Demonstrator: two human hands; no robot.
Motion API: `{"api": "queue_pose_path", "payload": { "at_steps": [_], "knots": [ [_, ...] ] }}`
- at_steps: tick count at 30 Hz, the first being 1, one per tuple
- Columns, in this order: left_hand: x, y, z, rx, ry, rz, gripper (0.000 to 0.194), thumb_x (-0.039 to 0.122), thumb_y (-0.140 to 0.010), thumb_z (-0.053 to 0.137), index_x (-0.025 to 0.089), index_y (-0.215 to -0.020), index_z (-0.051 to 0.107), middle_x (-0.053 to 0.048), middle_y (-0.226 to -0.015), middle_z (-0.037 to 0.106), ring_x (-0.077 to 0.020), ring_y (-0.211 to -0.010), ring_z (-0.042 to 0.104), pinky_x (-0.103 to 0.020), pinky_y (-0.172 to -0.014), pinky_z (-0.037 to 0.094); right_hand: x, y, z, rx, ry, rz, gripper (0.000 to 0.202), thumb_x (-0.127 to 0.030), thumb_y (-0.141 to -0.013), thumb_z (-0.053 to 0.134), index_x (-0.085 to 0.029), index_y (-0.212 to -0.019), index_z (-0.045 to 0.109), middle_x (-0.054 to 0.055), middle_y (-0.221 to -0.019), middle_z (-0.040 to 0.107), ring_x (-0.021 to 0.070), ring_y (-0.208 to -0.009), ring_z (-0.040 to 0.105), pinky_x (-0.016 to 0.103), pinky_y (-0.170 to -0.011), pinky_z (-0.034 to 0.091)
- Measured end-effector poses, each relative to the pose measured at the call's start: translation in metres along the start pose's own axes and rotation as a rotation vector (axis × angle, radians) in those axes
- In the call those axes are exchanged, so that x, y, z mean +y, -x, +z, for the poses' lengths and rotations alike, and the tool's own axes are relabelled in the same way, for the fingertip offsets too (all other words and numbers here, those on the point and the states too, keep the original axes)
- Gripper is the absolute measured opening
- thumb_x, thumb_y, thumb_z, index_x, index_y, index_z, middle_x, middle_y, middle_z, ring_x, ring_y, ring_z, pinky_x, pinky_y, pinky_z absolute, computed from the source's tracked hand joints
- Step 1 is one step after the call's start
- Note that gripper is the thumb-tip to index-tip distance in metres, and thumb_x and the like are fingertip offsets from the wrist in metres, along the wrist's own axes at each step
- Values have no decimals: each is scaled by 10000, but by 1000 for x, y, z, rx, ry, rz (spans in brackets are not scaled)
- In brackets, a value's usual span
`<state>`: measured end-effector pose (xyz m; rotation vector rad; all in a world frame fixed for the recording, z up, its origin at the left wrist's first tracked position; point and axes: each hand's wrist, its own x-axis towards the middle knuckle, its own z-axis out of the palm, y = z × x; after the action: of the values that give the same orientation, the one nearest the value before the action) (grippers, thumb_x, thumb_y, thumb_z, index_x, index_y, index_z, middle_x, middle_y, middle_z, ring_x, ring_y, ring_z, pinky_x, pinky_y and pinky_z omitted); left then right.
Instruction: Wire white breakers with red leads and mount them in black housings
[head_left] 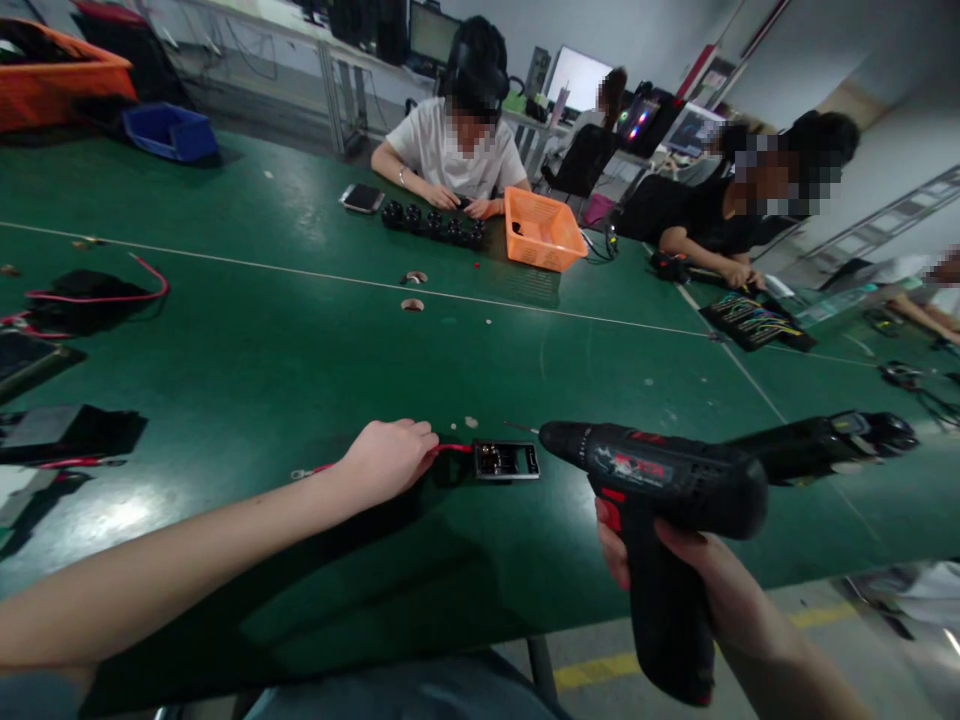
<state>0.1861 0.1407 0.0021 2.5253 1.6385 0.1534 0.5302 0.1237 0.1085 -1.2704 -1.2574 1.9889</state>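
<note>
My left hand (391, 460) is closed round a red cable (452, 448) that runs into a small metal-framed device (507, 461) lying on the green table. A ring-shaped lug (301, 474) on the cable's other end sticks out to the left of the hand. My right hand (701, 565) grips the handle of a black cordless drill (652, 470), with a finger near its red trigger. The drill's thin bit points left, above and just right of the device; no contact with it shows.
Black parts with red cables (86, 290) lie at the left of the green table (300, 340). Behind are a blue bin (171, 132), an orange basket (544, 232) and a row of black parts (433, 224). People sit across the table. A black cylindrical object (810, 448) lies right, beyond the drill.
</note>
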Motion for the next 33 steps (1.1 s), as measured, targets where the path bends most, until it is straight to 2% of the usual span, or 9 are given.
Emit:
{"api": "queue_pose_path", "payload": {
  "at_steps": [6,14,33],
  "knots": [
    [1,0,0,-3,-22,-1,282,294,-987,445,188,-928,699,-73,-913,682,-198,-824,658,-244,-587,434,3,14,14,-8,62,126,473,-600,-829,663,-181,-1047,653,79,-888,607,181,-734,580,355,-726,508],
    [-1,1,2,-3,-31,-5,310,311,-993,427,190,-937,707,-72,-923,687,-194,-845,665,-246,-595,448,-9,6,34,-16,206,127,500,-632,-801,687,-170,-990,657,35,-812,581,143,-677,549,300,-652,490],
    [0,1,1,-4,-8,2,306,299,-991,427,182,-953,706,-71,-919,683,-187,-813,656,-237,-586,438,-11,5,34,-14,237,156,510,-651,-791,688,-170,-959,665,33,-820,577,137,-687,542,308,-673,506]
  ]
}}
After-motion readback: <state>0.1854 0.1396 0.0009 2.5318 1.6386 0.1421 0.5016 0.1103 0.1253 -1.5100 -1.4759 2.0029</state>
